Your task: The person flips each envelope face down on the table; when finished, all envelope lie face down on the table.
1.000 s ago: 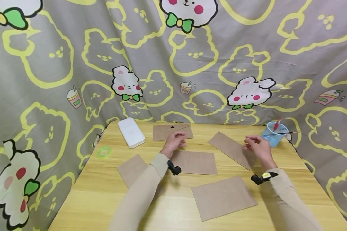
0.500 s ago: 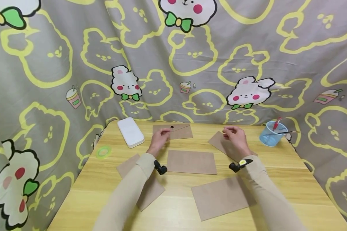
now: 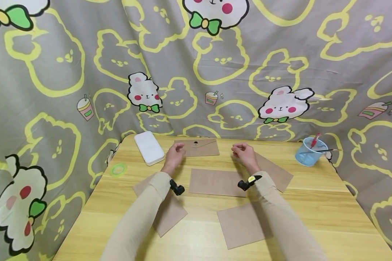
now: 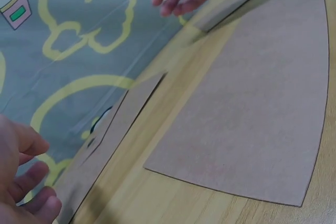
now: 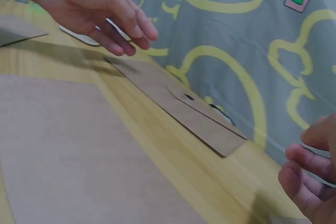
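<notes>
My left hand (image 3: 175,156) hovers at the left end of a brown envelope (image 3: 202,148) whose flap shows a small black mark. Its fingers are loosely bent around nothing. To the right of that envelope, my right hand (image 3: 245,155) hangs over the table, also holding nothing, fingers relaxed. Between the forearms lies a plain brown envelope (image 3: 215,182), flat and face down. In the left wrist view, this plain envelope (image 4: 252,98) fills the right side. The right wrist view shows the flap envelope (image 5: 178,106) between both hands.
Other brown envelopes lie at right (image 3: 276,172), front right (image 3: 240,226) and front left (image 3: 170,215), partly under the sleeves. A white case (image 3: 149,148) sits at the back left. A blue cup (image 3: 308,154) with pens stands at the back right, before a patterned curtain (image 3: 235,65).
My right hand has swept left from beside the blue cup, across the right envelope. My left hand has shifted left, off the middle of the flap envelope. The envelopes have stayed put.
</notes>
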Available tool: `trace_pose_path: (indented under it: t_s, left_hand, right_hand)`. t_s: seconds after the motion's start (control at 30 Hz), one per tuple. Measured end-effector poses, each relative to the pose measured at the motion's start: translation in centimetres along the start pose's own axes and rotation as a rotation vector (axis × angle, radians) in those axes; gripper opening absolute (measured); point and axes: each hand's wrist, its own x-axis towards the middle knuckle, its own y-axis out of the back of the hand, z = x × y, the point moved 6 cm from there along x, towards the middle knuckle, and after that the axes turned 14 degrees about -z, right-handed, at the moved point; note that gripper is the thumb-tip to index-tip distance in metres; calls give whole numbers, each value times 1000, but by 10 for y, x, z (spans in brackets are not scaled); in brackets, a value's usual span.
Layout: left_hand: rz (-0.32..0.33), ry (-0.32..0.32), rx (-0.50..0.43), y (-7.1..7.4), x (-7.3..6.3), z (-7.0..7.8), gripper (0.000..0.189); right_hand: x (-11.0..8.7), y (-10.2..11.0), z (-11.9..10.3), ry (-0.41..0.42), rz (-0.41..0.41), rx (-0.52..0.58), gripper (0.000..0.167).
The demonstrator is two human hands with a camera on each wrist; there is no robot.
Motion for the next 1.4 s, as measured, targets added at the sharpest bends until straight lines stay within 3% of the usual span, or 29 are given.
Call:
trace_pose_path:
  t_s: [0.27,0.5,0.83,1.3,1.4]
  left_hand:
    - [-18,57,-17,2,-5,-7,46]
    - [-46,61,-21,1,-8,-8,47]
    - [-53,54,-40,3,-10,-10,44]
    - [-20,80,11,6,-13,-10,41]
    - [-25,81,-21,6,-12,-12,42]
  right_hand:
    - [3,-37,0,-4,-63,-1,31]
    - [8,-60,7,-73,-174,-35,42]
    - [5,-65,7,-101,-192,-60,44]
    - [7,-67,9,-142,-196,-71,44]
    - [6,-67,7,-145,-194,-77,43]
